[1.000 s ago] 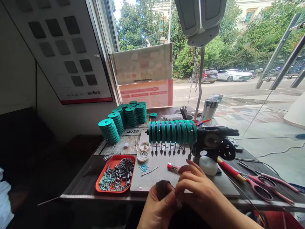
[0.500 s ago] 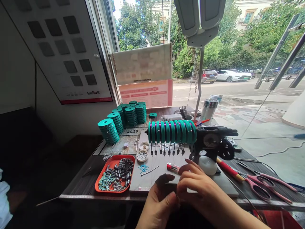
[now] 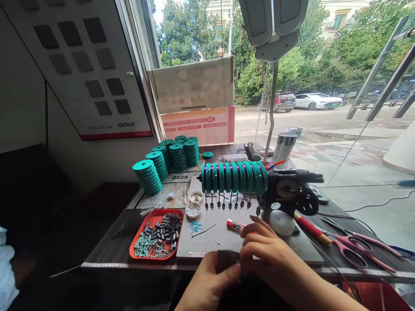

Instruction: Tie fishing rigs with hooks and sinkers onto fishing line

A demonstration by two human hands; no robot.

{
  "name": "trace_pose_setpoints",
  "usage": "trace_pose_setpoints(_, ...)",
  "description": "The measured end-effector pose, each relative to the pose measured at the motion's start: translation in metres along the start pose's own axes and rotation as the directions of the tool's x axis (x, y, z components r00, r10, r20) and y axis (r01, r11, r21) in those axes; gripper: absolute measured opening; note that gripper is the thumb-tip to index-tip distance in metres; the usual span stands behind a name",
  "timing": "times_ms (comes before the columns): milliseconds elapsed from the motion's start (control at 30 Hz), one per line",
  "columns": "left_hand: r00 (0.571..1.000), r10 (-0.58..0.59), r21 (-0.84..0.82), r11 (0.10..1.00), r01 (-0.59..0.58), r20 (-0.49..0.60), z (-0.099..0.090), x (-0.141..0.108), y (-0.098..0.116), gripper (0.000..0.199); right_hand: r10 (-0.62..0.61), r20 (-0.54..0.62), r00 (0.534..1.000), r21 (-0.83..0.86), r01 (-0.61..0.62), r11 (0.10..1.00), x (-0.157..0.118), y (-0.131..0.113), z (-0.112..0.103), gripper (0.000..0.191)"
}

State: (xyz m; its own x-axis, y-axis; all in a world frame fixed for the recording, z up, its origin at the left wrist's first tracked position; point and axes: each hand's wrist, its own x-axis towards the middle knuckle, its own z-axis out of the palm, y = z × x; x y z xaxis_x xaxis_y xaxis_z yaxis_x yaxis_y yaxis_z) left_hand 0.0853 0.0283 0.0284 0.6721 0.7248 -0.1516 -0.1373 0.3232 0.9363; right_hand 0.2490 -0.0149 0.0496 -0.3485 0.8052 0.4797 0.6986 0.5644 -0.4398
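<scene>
Both hands meet low in front of the table's near edge, closed in a pinch. On my left hand (image 3: 212, 278) the index finger wears a dark cover, and the thumb presses against it. My right hand (image 3: 272, 255) has its thumb side against the left fingertips, its other fingers bent over the mat. Whatever is pinched between them is too small or hidden to make out. Just beyond is a winding machine (image 3: 288, 190) with a row of teal spools (image 3: 233, 178) on its shaft. Small dark weights (image 3: 230, 206) hang below the spools. A red-capped tube (image 3: 235, 225) lies by my right fingers.
An orange tray (image 3: 132, 250) of sinkers and small fittings sits left, beside a cup of beads (image 3: 193, 210). Stacked teal spools (image 3: 147, 178) stand behind. Pink-handled scissors (image 3: 352, 255) and a red-and-yellow-handled tool (image 3: 313, 229) lie right. A white round container (image 3: 282, 223) stands under the machine.
My left hand has drawn slightly down and left, its covered index finger folding down onto the thumb. A small pale piece on the mat now shows. My right hand has barely moved.
</scene>
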Motion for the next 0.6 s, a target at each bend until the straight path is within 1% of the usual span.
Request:
trace_pose_setpoints(33, 1.000, 0.000, -0.036, 0.999, 0.000, -0.016, 0.000, 0.000, -0.004, 0.032, -0.012, -0.021, 1.000, -0.017, 0.012, 1.000, -0.001, 0.000, 0.001, 0.025)
trace_pose_setpoints(100, 0.999, -0.006, -0.116, 0.993, 0.000, -0.053, -0.001, 0.000, -0.011, 0.030, -0.023, -0.098, 0.995, -0.073, 0.015, 0.997, -0.005, 0.000, 0.004, 0.016)
trace_pose_setpoints(167, 0.996, -0.031, -0.205, 0.979, 0.014, -0.078, -0.001, -0.001, -0.018, 0.029, 0.008, -0.232, 0.973, -0.094, -0.031, 0.995, -0.013, -0.001, 0.005, 0.004)
trace_pose_setpoints(200, 0.995, -0.054, -0.249, 0.968, 0.030, -0.089, 0.000, -0.002, -0.020, 0.028, 0.051, -0.294, 0.954, -0.068, -0.074, 0.995, -0.018, -0.002, 0.006, 0.005)
trace_pose_setpoints(233, 0.992, -0.079, -0.293, 0.955, 0.048, -0.097, 0.000, -0.003, -0.022, 0.028, 0.115, -0.329, 0.937, -0.013, -0.126, 0.992, -0.023, -0.003, 0.006, 0.006)
trace_pose_setpoints(267, 0.989, -0.105, -0.331, 0.941, 0.065, -0.102, 0.000, -0.003, -0.024, 0.027, 0.192, -0.335, 0.922, 0.067, -0.180, 0.981, -0.027, -0.005, 0.008, 0.007)
trace_pose_setpoints(333, 0.983, -0.142, -0.378, 0.922, 0.089, -0.114, 0.000, -0.005, -0.028, 0.025, 0.363, -0.269, 0.892, 0.261, -0.295, 0.919, -0.033, -0.009, 0.013, 0.012)
trace_pose_setpoints(367, 0.981, -0.149, -0.388, 0.917, 0.090, -0.127, 0.000, -0.005, -0.030, 0.025, 0.437, -0.211, 0.874, 0.357, -0.347, 0.867, -0.035, -0.011, 0.016, 0.015)
trace_pose_setpoints(433, 0.978, -0.147, -0.382, 0.921, 0.080, -0.149, 0.000, -0.005, -0.034, 0.025, 0.554, -0.115, 0.825, 0.515, -0.427, 0.743, -0.034, -0.014, 0.025, 0.022)
trace_pose_setpoints(500, 0.982, -0.119, -0.336, 0.940, 0.063, -0.148, 0.000, -0.004, -0.038, 0.027, 0.611, -0.078, 0.788, 0.599, -0.453, 0.660, -0.030, -0.016, 0.032, 0.030)
trace_pose_setpoints(533, 0.985, -0.104, -0.304, 0.951, 0.057, -0.140, 0.000, -0.004, -0.040, 0.028, 0.616, -0.079, 0.784, 0.617, -0.447, 0.648, -0.028, -0.017, 0.034, 0.033)
trace_pose_setpoints(600, 0.986, -0.077, -0.236, 0.971, 0.041, -0.147, 0.000, -0.005, -0.043, 0.029, 0.601, -0.083, 0.795, 0.624, -0.428, 0.653, -0.023, -0.018, 0.037, 0.038)
